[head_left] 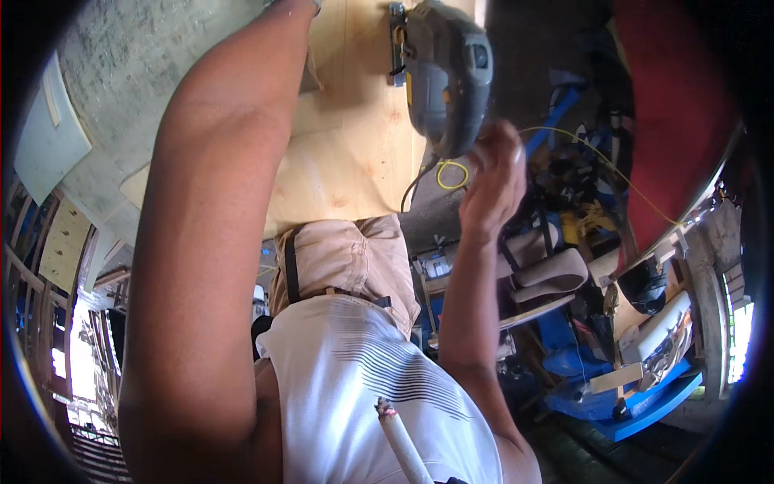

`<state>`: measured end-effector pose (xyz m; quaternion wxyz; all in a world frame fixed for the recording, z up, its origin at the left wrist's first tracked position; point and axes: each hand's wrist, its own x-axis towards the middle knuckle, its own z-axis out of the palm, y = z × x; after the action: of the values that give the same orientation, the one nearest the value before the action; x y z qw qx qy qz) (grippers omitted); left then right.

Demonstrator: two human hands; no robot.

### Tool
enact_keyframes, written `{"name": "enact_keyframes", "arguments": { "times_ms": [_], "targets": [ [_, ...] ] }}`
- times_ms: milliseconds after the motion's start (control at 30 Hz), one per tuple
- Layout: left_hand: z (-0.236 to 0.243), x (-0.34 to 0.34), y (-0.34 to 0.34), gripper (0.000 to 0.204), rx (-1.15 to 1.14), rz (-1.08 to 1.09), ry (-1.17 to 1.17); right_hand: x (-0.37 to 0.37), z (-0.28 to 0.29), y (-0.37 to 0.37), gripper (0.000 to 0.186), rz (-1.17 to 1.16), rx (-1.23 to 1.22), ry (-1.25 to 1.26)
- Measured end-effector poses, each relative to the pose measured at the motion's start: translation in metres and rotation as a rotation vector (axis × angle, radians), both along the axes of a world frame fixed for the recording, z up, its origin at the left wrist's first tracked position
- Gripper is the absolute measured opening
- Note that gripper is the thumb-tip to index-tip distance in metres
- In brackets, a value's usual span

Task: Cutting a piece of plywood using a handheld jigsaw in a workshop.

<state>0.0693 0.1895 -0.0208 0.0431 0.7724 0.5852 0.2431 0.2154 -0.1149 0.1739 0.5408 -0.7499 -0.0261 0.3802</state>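
A dark grey jigsaw (451, 81) lies at the right edge of a pale plywood board (355, 173), its metal base plate turned to the left. A dark cord runs down from its lower end. Just below and right of the jigsaw is my right hand (493, 181), its fingers bent and smeared by motion. Whether those fingers touch the tool I cannot tell. My left arm stretches up across the board, and the hand itself is beyond the upper edge of the view.
A thin yellow cord (601, 153) loops right of the board. Further right are a red panel (673, 121), a cushioned seat (552, 274) and blue pieces among clutter (645, 415). A grey surface (121, 89) extends at upper left. A cigarette (403, 444) juts in from the lower edge.
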Motion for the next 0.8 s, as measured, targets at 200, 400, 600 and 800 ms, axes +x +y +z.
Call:
{"name": "enact_keyframes", "arguments": {
  "times_ms": [200,400,600,800],
  "targets": [
    [0.008,0.007,-0.001,0.048,-0.079,0.0,-0.011,-0.053,-0.081,-0.238,0.057,0.661,-0.639,0.223],
    [0.012,0.001,0.001,0.049,-0.073,-0.016,-0.019,-0.07,-0.068,-0.234,0.031,0.926,-0.876,0.02],
    [0.024,0.004,-0.001,0.05,-0.141,-0.025,-0.013,-0.011,-0.021,-0.19,0.041,0.977,-1.035,-0.562],
    [-0.002,-0.006,0.001,0.052,-0.071,-0.04,-0.037,0.005,0.014,-0.043,0.057,0.4,-0.572,-0.22]
  ]
}}
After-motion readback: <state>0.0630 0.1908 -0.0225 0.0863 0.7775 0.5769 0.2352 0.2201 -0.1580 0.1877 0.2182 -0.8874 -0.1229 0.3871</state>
